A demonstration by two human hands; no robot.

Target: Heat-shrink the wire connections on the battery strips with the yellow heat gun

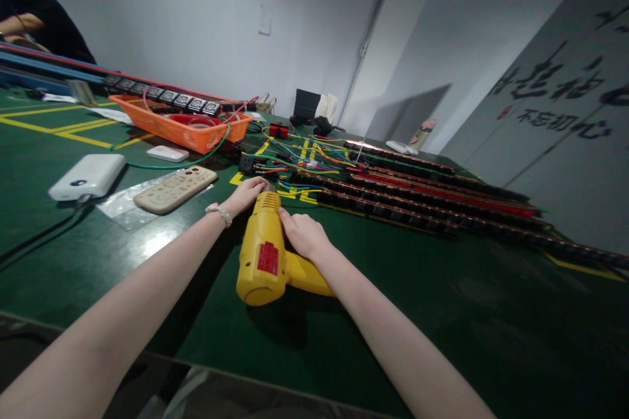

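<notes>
Soft, even overhead light keeps the room moderately bright, throwing pale glare on the green table point(147, 245) beside the plastic sheet point(122, 206) and a dim shadow beneath the yellow drill point(265, 255), while wide-angle distortion stretches the edges.

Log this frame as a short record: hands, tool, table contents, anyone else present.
Left hand: at the nose of the yellow drill, grip unclear
Right hand: closed around the drill's handle
Surface: green table
Left of hands: beige remote, white power bank, orange tray
Ahead: coloured wires, long power strips
Other person: dark sleeve, far left
</notes>
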